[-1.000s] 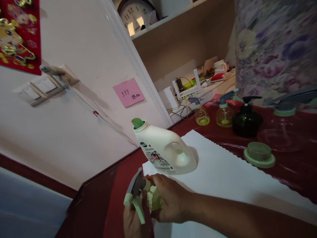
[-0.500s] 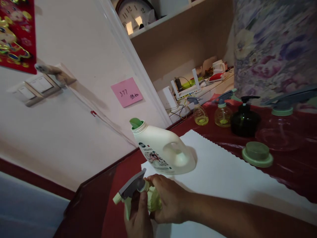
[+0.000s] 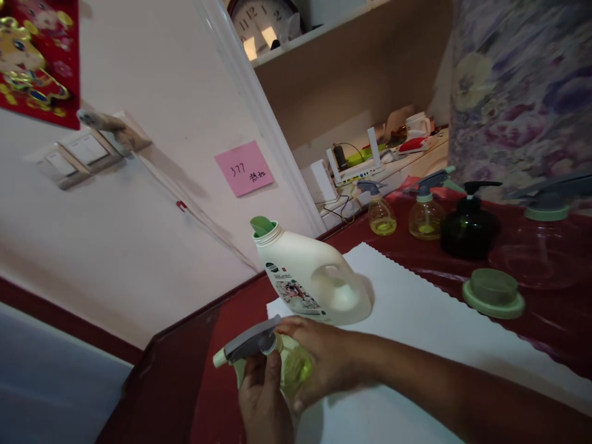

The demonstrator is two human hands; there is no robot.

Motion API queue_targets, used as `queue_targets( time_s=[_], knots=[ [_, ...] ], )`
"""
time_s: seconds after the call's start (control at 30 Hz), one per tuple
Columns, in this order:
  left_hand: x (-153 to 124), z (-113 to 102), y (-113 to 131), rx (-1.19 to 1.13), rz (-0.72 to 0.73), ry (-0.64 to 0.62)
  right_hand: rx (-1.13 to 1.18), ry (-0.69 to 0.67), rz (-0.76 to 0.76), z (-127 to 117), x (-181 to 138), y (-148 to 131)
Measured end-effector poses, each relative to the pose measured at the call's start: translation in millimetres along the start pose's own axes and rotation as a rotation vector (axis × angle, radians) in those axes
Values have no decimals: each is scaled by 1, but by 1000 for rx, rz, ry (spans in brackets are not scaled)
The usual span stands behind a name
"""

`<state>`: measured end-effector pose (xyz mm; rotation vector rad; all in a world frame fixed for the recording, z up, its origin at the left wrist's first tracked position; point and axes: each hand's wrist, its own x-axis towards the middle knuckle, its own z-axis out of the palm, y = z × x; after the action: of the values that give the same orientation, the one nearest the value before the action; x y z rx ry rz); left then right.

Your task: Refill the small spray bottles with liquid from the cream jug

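Observation:
A small clear spray bottle (image 3: 291, 367) with yellow-green liquid is held low in the middle of the view. My right hand (image 3: 324, 361) wraps round its body. My left hand (image 3: 263, 401) comes up from below and grips its grey and green trigger head (image 3: 247, 345). Just behind stands a cream detergent jug (image 3: 312, 277) with an open green spout, on a white cloth (image 3: 416, 320).
On the dark red table (image 3: 546, 320) lie a green cap (image 3: 493, 293), two small spray bottles (image 3: 382, 213) (image 3: 425, 216), a black pump bottle (image 3: 469, 228) and a large clear sprayer (image 3: 541, 246). A wall with switches (image 3: 83, 151) and a pink note (image 3: 243, 168) is left.
The trigger head has turned from pointing down to lying nearly level, nozzle to the left. My left hand has shifted up along it; the bottle stays in my right hand.

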<state>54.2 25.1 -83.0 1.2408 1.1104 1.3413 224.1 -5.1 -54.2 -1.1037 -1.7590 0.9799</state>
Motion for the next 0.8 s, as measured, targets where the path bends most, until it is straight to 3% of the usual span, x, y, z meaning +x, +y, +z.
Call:
queue_targets(
  time_s=[0.13, 0.37, 0.53, 0.67, 0.8],
  knots=[
    [1, -1, -9, -89, 10, -65, 247, 116, -74, -14, 3, -11],
    [-5, 4, -10, -44, 57, -89, 429, 175, -134, 10, 15, -6],
    [-13, 10, -16, -172, 43, -214, 429, 166, -119, 10, 16, 2],
    [-18, 17, -18, -248, 102, -139, 359, 190, -115, 11, 16, 9],
    [-21, 21, -12, -248, 179, -174, 261, 301, -120, 16, 15, 13]
  ],
)
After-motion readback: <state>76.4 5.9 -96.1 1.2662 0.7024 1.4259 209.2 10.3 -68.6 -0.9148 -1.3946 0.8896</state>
